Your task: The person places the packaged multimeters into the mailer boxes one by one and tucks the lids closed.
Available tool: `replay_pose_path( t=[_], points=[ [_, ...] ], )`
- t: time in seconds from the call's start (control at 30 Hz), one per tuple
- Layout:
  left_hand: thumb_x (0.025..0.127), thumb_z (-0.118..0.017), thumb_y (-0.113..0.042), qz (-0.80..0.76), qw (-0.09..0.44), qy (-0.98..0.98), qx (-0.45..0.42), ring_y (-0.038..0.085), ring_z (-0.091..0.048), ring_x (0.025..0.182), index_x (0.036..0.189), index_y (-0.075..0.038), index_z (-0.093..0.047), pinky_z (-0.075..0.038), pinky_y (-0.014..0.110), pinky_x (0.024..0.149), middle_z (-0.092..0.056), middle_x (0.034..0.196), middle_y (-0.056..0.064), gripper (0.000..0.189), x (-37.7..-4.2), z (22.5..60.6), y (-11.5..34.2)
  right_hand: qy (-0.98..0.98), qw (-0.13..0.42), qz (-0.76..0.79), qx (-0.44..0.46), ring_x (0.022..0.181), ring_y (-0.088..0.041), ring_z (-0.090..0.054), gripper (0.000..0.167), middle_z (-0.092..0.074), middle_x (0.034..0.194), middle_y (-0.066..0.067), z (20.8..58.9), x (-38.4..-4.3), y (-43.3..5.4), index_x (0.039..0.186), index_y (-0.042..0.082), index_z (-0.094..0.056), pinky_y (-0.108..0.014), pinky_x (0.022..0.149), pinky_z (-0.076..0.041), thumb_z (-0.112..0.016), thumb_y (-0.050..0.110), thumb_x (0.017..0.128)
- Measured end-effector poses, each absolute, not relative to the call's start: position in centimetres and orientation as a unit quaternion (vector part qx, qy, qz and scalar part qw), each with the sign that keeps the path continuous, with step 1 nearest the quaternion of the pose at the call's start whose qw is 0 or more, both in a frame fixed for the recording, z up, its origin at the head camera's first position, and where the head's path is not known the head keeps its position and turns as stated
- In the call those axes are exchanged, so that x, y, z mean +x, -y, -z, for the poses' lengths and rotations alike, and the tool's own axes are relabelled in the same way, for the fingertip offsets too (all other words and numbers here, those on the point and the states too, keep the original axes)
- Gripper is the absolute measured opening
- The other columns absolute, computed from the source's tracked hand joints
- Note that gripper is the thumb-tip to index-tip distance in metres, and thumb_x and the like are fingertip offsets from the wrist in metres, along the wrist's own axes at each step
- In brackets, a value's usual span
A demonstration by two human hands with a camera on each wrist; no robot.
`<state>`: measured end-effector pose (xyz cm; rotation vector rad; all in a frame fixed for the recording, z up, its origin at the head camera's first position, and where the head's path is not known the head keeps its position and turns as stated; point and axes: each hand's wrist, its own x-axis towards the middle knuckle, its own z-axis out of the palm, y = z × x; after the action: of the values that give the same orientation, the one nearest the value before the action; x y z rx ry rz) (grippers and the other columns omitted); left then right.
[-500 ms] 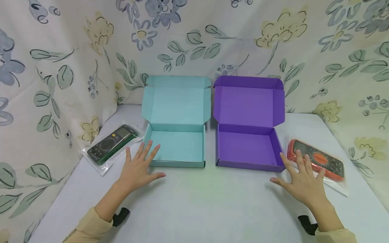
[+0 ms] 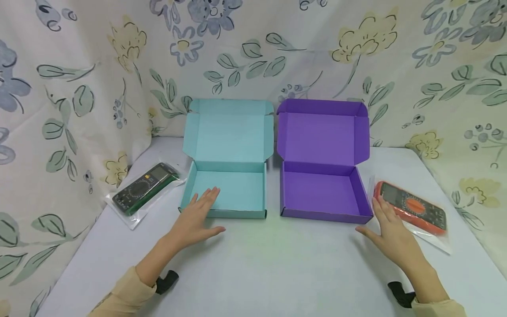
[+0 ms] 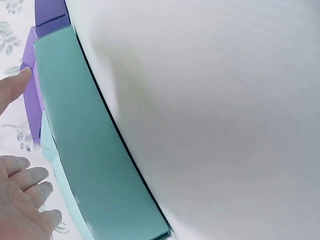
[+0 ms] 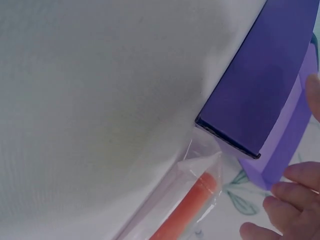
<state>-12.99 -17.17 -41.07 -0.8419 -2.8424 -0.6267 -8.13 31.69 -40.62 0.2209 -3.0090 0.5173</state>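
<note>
My left hand [image 2: 193, 223] hovers at the front left corner of an open light-teal cardboard box [image 2: 233, 187], fingers extended and thumb pointing right. My right hand [image 2: 394, 240] is held between the front right corner of an open purple cardboard box [image 2: 317, 191] and a red-orange multimeter [image 2: 415, 205] in a clear plastic bag; its fingers are straight, with the fingertips over the near side of the bag. Neither hand holds anything. Both boxes have their lids raised at the back, and bare bottoms show inside. In the right wrist view, the bagged multimeter [image 4: 187, 207] lies beside the purple box's corner.
A black and green multimeter [image 2: 144, 187] in a clear bag lies left of the teal box. The boxes stand side by side on a white table [image 2: 277, 264]. A floral curtain [image 2: 245, 44] hangs behind and at the sides. Black straps [image 2: 167, 281] sit at both wrists.
My left hand has shifted right, from beside the teal box to its front edge. On both hands the spread fingers have drawn together. The boxes and bagged multimeters stay in place.
</note>
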Motion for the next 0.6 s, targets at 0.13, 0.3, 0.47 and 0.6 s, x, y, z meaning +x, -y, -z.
replay_pose_path(
  t=[0.13,0.3,0.47,0.6],
  points=[
    [0.077,-0.081,-0.034,0.244,0.034,0.929,-0.276,0.04,-0.029,0.14,0.151,0.004,-0.027,-0.019,0.057,0.115,-0.033,0.153,0.022,0.099,-13.0,41.0,16.6,0.982,0.021,-0.176,0.063,0.138,-0.054,-0.015,0.095,-0.008,0.158,-0.028,40.4,-8.1,-31.4,0.153,-0.004,-0.011,-0.075,0.097,-0.026,-0.063,0.046,0.092],
    [0.077,-0.082,-0.036,0.338,-0.042,0.909,-0.239,0.046,-0.028,0.139,0.154,-0.006,-0.025,-0.028,0.064,0.108,-0.031,0.155,0.016,0.101,-12.8,40.8,15.8,0.98,-0.016,-0.193,0.044,0.129,-0.062,-0.025,0.097,-0.004,0.158,-0.028,40.0,-8.1,-31.0,0.152,-0.007,-0.01,-0.075,0.094,-0.03,-0.063,0.047,0.092],
    [0.077,-0.083,-0.034,0.403,-0.073,0.877,-0.252,0.036,-0.03,0.141,0.154,-0.006,-0.026,-0.031,0.057,0.11,-0.031,0.156,0.012,0.1,-12.8,40.6,14.8,0.979,-0.033,-0.196,0.037,0.126,-0.063,-0.026,0.097,-0.002,0.157,-0.029,39.9,-8.3,-30.9,0.149,-0.013,-0.013,-0.074,0.095,-0.03,-0.063,0.048,0.092],
    [0.077,-0.083,-0.03,0.439,-0.085,0.855,-0.264,0.032,-0.03,0.142,0.154,-0.007,-0.026,-0.03,0.057,0.11,-0.032,0.155,0.012,0.098,-12.9,40.6,14.2,0.978,-0.037,-0.203,0.033,0.129,-0.062,-0.023,0.098,0.0,0.157,-0.029,39.9,-8.3,-31.0,0.15,-0.011,-0.01,-0.074,0.096,-0.028,-0.062,0.048,0.092]
  ],
)
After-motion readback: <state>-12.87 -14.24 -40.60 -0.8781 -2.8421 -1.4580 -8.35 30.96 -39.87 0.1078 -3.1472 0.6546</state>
